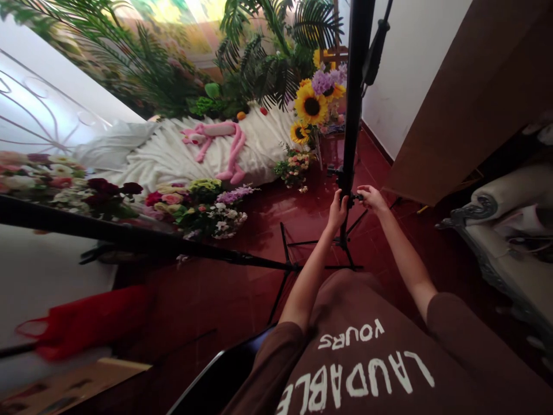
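A black light stand [351, 127] rises upright in front of me, its legs spread on the floor below. My left hand [338, 211] is wrapped round its pole near a clamp collar. On the pole's right side, my right hand [372, 199] has its fingers closed on a small black knob [358, 197]. Part of the knob is hidden by the fingertips. A black handle-like piece [375, 53] hangs on a cord beside the upper pole.
Another black stand [173, 245] slants across the left. Beyond lies a white fur-covered platform [164, 155] with a pink plush toy [233, 147]. Sunflowers [311, 106] and a flower arrangement [211, 210] border it. A carved sofa [492, 202] stands right; a red bag [90, 317] lies left.
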Demonstrator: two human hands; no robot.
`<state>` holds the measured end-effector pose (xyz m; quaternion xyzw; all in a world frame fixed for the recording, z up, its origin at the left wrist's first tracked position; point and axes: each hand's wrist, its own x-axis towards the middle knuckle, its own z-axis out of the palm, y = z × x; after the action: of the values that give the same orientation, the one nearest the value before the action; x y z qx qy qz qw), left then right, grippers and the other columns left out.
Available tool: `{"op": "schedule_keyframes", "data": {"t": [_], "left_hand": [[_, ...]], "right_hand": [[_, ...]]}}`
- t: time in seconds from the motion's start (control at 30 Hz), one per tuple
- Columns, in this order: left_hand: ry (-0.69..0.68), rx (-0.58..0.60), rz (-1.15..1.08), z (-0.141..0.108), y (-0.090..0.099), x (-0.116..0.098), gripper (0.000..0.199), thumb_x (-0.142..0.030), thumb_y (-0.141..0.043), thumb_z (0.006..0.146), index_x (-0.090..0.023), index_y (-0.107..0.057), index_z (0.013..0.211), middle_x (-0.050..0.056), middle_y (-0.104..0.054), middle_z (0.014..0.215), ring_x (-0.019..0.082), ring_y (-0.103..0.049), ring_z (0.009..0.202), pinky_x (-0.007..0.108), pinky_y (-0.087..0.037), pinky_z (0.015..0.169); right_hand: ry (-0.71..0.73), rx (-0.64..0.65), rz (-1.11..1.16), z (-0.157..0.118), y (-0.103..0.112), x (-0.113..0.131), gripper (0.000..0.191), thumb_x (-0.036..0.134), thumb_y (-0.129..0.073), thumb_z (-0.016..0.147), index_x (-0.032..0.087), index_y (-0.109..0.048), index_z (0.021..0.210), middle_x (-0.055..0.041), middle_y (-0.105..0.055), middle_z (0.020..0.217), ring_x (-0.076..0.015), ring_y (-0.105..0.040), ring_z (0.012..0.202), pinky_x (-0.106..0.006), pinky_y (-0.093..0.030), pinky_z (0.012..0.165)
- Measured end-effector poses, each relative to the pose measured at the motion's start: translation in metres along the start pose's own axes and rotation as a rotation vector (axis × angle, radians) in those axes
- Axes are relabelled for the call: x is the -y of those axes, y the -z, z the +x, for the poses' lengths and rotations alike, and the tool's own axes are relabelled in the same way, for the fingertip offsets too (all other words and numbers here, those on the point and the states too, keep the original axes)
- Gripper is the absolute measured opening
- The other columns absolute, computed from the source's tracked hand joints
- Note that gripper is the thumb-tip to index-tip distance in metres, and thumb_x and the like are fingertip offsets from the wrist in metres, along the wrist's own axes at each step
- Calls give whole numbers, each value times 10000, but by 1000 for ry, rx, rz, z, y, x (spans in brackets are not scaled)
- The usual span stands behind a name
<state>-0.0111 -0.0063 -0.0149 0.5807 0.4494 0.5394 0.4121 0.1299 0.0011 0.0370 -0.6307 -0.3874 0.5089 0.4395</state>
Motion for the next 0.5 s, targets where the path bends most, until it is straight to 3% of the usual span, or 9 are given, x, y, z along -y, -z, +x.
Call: {"op": "schedule_keyframes", "data": {"t": [0.1, 0.17, 0.23, 0.3, 0.37, 0.4, 0.5], "left_hand": [[7, 11, -9, -1, 3, 6, 518, -548, -465, 895, -199, -528, 1272, 115, -630, 1204, 198, -590, 1132, 327, -450, 967], [20, 24, -32, -15, 12, 20, 545, -563, -371, 926, -199, -517, 1303, 117, -601, 1275, 201, -569, 1183, 346, -425, 1018], [94, 50, -44, -45, 27, 45, 581, -565, -265, 950, -191, -502, 1327, 123, -603, 1276, 191, -588, 1162, 362, -416, 1039], [241, 31, 5, -89, 51, 76, 586, -572, -279, 943, -178, -512, 1310, 135, -614, 1257, 189, -601, 1142, 379, -409, 1056], [419, -64, 61, -137, 84, 106, 561, -577, -320, 931, -173, -552, 1243, 142, -620, 1241, 199, -605, 1140, 396, -418, 1052], [510, -167, 78, -159, 103, 117, 557, -580, -316, 930, -166, -568, 1205, 148, -635, 1207, 205, -618, 1118, 406, -431, 1038], [663, -606, 95, -202, 170, 131, 610, -612, -266, 925, -134, -570, 1151, 185, -644, 1149, 235, -652, 1050, 430, -492, 947]], "right_hand": [[-72, -6, 179, 0, -4, -6, 205, 333, -669, 791, 189, -533, 847, 54, -532, 529, -60, -449, 375, -171, -290, 370], [-86, -61, 287, -4, -8, -15, 212, 374, -633, 817, 181, -545, 802, 58, -529, 496, -48, -418, 353, -166, -302, 372], [-99, -119, 341, -10, -12, -28, 226, 390, -589, 841, 176, -557, 777, 58, -536, 473, -45, -410, 340, -160, -305, 369], [-105, -143, 328, -16, -15, -43, 208, 366, -566, 851, 170, -578, 781, 58, -553, 465, -47, -424, 339, -153, -313, 368], [-111, -124, 279, -21, -17, -60, 176, 325, -562, 848, 163, -598, 791, 51, -577, 469, -50, -448, 346, -149, -337, 374], [-129, -102, 248, -24, -19, -68, 167, 311, -562, 844, 160, -602, 785, 45, -586, 470, -55, -458, 347, -151, -351, 376], [-226, -36, 164, -32, -31, -92, 159, 294, -572, 830, 157, -606, 757, 32, -595, 471, -64, -473, 343, -161, -377, 374]]}}
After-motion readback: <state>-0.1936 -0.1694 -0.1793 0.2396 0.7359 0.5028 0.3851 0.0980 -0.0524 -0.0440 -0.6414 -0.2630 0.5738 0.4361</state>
